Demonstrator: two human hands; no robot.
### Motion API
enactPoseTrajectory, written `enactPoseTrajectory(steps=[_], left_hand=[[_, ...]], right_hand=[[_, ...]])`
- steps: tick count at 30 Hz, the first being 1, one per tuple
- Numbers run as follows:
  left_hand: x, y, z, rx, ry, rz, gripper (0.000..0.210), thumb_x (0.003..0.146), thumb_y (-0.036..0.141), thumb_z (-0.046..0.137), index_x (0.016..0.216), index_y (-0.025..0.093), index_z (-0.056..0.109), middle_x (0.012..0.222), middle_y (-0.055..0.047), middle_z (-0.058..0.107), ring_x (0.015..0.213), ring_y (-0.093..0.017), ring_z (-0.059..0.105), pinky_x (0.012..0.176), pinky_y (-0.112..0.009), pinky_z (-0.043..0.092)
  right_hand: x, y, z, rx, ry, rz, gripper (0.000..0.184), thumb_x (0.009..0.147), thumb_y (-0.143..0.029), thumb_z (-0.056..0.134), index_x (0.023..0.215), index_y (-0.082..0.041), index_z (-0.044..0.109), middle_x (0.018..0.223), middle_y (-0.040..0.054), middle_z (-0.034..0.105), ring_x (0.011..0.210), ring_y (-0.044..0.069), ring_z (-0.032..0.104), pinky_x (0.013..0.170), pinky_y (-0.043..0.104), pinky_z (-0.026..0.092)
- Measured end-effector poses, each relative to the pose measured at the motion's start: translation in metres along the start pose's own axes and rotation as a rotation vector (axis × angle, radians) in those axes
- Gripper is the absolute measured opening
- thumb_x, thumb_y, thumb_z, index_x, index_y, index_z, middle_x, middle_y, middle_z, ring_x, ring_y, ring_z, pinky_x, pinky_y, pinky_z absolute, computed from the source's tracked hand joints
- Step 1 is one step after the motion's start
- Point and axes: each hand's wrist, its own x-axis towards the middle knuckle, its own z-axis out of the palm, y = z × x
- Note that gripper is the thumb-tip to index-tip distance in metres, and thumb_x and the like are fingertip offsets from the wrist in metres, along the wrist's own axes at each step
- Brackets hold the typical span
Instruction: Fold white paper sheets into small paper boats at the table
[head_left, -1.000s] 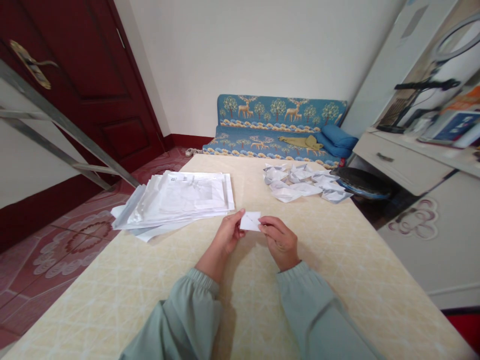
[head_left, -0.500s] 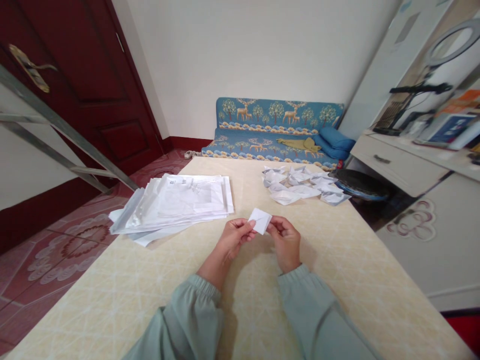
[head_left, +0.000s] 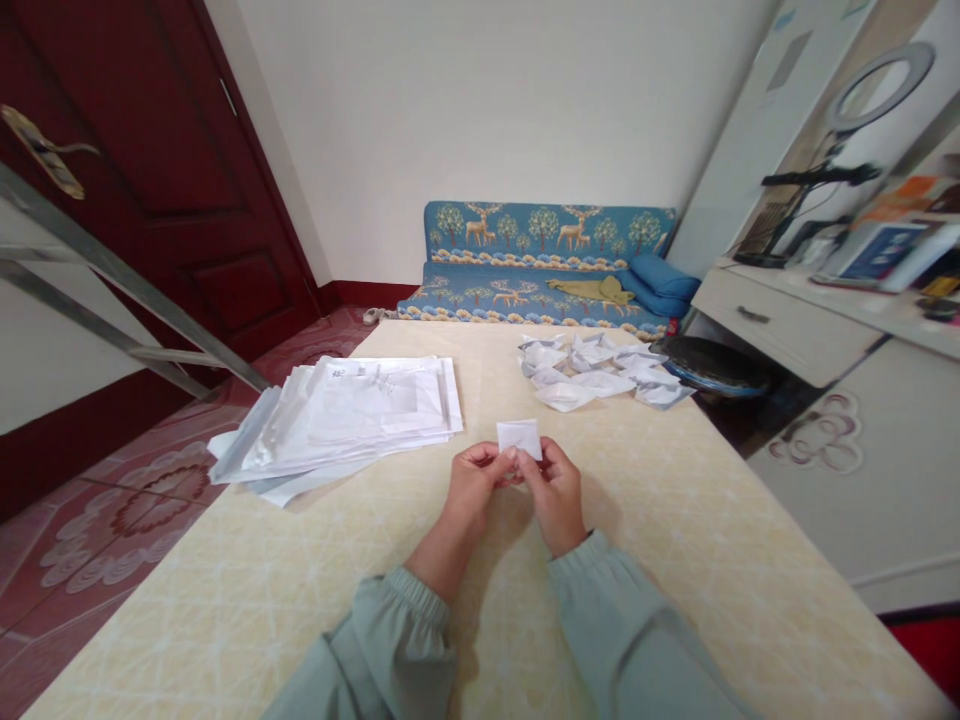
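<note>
A small folded piece of white paper [head_left: 519,436] is held up above the table between both hands. My left hand [head_left: 477,479] pinches its lower left part, thumb on the near face. On its lower right, my right hand [head_left: 555,490] grips it the same way, and the two thumbs meet at the lower edge. Fingers behind the paper are partly hidden. Farther off to the right lie several folded white paper pieces [head_left: 568,390] in a loose group. To the left is a stack of white paper sheets [head_left: 382,400], some in clear sleeves.
The table [head_left: 360,560] has a pale yellow patterned cover. Behind it stands a blue patterned sofa [head_left: 517,290]. A metal ladder [head_left: 142,300] leans at the left before a dark red door [head_left: 217,190]. A white cabinet [head_left: 862,460] is on the right.
The folded paper has turned from a tilted diamond to lie level, its lower edge toward me. Both hands have come closer together. The view has shifted slightly.
</note>
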Motion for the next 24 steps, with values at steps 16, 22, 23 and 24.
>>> enactPoseTrajectory(steps=[16, 22, 23, 24], left_hand=[[0.005, 0.006, -0.011, 0.093, -0.144, 0.129, 0.025, 0.062, 0.028, 0.078, 0.081, 0.014, 0.072, 0.075, -0.004, 0.070, 0.065, -0.012, 0.060, 0.064, -0.023, 0.047], [0.005, 0.009, -0.012, 0.069, -0.082, 0.109, 0.020, 0.061, 0.028, 0.078, 0.072, 0.014, 0.071, 0.065, -0.001, 0.068, 0.057, -0.009, 0.057, 0.059, -0.020, 0.045], [0.005, 0.009, -0.012, 0.068, -0.075, 0.109, 0.019, 0.060, 0.028, 0.078, 0.071, 0.014, 0.071, 0.064, 0.000, 0.068, 0.057, -0.009, 0.057, 0.059, -0.020, 0.045], [0.005, 0.010, -0.013, 0.071, -0.076, 0.109, 0.020, 0.060, 0.029, 0.078, 0.071, 0.014, 0.071, 0.064, 0.000, 0.068, 0.057, -0.009, 0.057, 0.059, -0.020, 0.045]], right_hand=[[0.007, 0.002, -0.022, -0.497, -0.145, -0.281, 0.035, 0.086, -0.029, 0.050, 0.053, -0.017, 0.044, 0.053, -0.0045, 0.038, 0.052, 0.010, 0.037, 0.052, 0.024, 0.026], [0.008, -0.001, -0.024, -0.541, -0.284, -0.335, 0.036, 0.087, -0.028, 0.048, 0.053, -0.018, 0.039, 0.056, -0.0040, 0.037, 0.054, 0.010, 0.039, 0.054, 0.025, 0.026], [0.008, -0.001, -0.024, -0.545, -0.293, -0.339, 0.037, 0.087, -0.028, 0.047, 0.053, -0.018, 0.039, 0.056, -0.0040, 0.037, 0.054, 0.010, 0.039, 0.054, 0.025, 0.026], [0.008, -0.002, -0.024, -0.548, -0.294, -0.341, 0.037, 0.087, -0.029, 0.047, 0.053, -0.018, 0.039, 0.056, -0.0039, 0.037, 0.054, 0.010, 0.039, 0.054, 0.025, 0.026]])
